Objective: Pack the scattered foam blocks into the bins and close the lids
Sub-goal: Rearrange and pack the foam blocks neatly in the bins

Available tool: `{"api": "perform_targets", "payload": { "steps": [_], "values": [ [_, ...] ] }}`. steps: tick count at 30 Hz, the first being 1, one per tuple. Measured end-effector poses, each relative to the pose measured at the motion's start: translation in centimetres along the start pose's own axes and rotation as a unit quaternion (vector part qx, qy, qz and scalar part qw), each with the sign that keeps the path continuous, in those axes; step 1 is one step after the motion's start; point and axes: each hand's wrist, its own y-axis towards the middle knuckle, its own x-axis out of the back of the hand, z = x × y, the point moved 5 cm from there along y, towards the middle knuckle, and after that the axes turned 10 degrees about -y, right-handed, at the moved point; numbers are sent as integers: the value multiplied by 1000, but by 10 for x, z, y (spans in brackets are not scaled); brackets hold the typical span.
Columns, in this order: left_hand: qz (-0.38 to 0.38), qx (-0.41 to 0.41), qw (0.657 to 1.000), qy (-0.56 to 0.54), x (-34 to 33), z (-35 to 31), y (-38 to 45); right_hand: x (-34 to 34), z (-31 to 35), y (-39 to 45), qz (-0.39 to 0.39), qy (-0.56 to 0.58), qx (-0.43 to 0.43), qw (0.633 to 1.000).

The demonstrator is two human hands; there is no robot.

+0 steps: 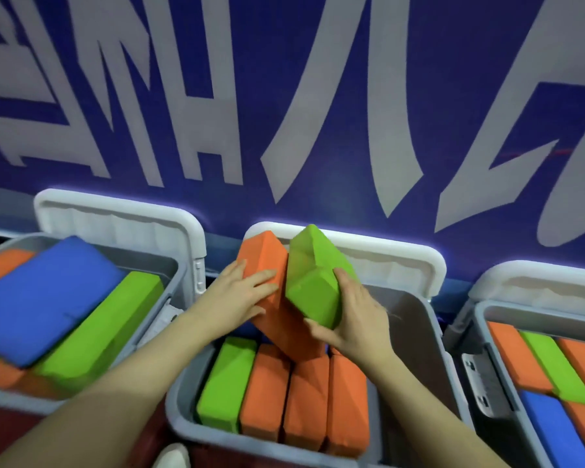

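Three grey bins stand in a row against a blue wall with large white lettering (318,96), each with its white lid tipped back and open. We hold two foam blocks above the middle bin (416,332): our left hand (237,298) lies with fairly straight fingers spread across the face of a tilted orange block (267,261), while our right hand (352,315) curls round the lower end of a green block (314,275), thumb beneath and fingers over its side. The two blocks lean against each other, touching along their upper edges, and the orange one slopes down into the bin behind our right hand. The hands are close together but apart, each on its own block. Below them, in the near half of the middle bin, we see a row of packed blocks standing on edge side by side: one green (225,383) on the left, then three orange (304,400). The left bin (156,319) holds a large blue block (44,298) lying over a green and several orange ones. The right bin (487,319) holds orange, green and blue blocks laid flat. The middle lid (395,255) stands behind the raised blocks.
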Motion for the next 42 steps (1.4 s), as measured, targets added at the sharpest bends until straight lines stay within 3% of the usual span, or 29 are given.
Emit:
{"api": "perform_targets", "payload": {
  "steps": [4,7,14,19,23,28,32,37,42],
  "values": [
    [-48,33,993,-99,-7,-1,-5,-8,-6,-3,-7,41,-51,998],
    [-81,105,968,-212,-10,1,-5,1,-11,-3,-30,47,-64,996],
    [-50,220,954,-196,-11,-19,7,19,-20,4,-62,-24,-18,998],
    [-90,194,930,-300,-9,-25,12,30,-26,9,-69,-28,-31,997],
    [-141,133,952,-238,-2,-29,14,30,-28,15,-3,-19,-78,997],
    [-91,170,952,-237,5,-34,21,24,-20,32,116,-13,-67,991],
    [-54,204,961,-180,8,-39,29,22,-25,30,135,11,-16,991],
    [-25,214,949,-229,1,-22,30,22,-36,24,190,18,29,981],
    [-92,207,934,-277,5,-33,30,33,-38,16,140,15,2,990]
  ]
}}
